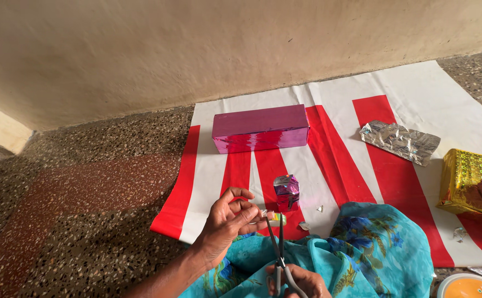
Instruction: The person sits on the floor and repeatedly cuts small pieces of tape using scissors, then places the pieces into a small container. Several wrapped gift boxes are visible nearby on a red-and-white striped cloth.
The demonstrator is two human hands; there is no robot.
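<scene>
Head view — two boxes (261, 128) (470, 182), one scissors (278, 248)

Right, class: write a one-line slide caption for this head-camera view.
Left hand pinches a small item while right hand works scissors near a pink wrapped box.

Right hand (301, 284) cut off by the bottom edge, scissors (278, 248) handles partly hidden in it, small item at left fingertips (257, 212) too tiny to identify, orange-lidded tub (470, 287) cropped at the corner

Both forearms are bare — no sleeves or rings show. A turquoise garment (362, 248) — printed with blue and yellow-green flowers — covers the lap.
</scene>
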